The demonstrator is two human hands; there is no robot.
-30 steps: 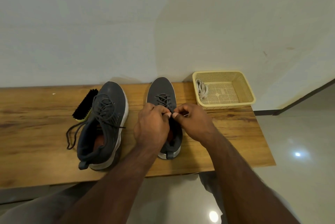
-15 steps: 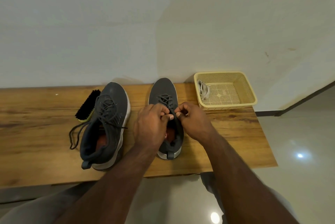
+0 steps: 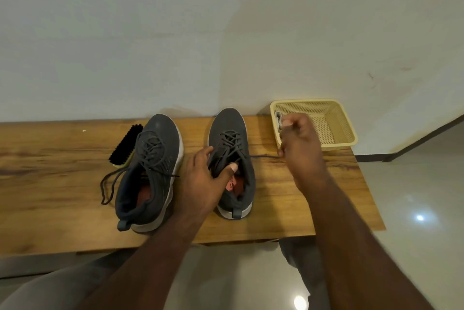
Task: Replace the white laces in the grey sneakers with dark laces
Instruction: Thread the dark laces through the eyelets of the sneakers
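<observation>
Two grey sneakers stand side by side on the wooden bench [image 3: 50,184], toes toward the wall. The left sneaker [image 3: 148,171] is laced with a dark lace whose loose ends trail off to its left. My left hand [image 3: 203,179] grips the right sneaker [image 3: 232,156] at its tongue and collar, thumb inside the opening. My right hand [image 3: 300,144] is pinched on the dark lace [image 3: 263,156], which runs taut from the right sneaker's upper eyelet out to the right. A white lace [image 3: 278,117] lies in the yellow basket [image 3: 336,119], partly hidden by my right hand.
A black-bristled shoe brush [image 3: 125,145] lies behind the left sneaker, touching it. The yellow basket sits at the bench's back right corner against the wall. Tiled floor lies beyond the bench's right end and in front of it.
My right hand has moved from the right sneaker's tongue out to the right, drawing the dark lace taut. My left hand has shifted from pinching the lace to holding the sneaker's tongue.
</observation>
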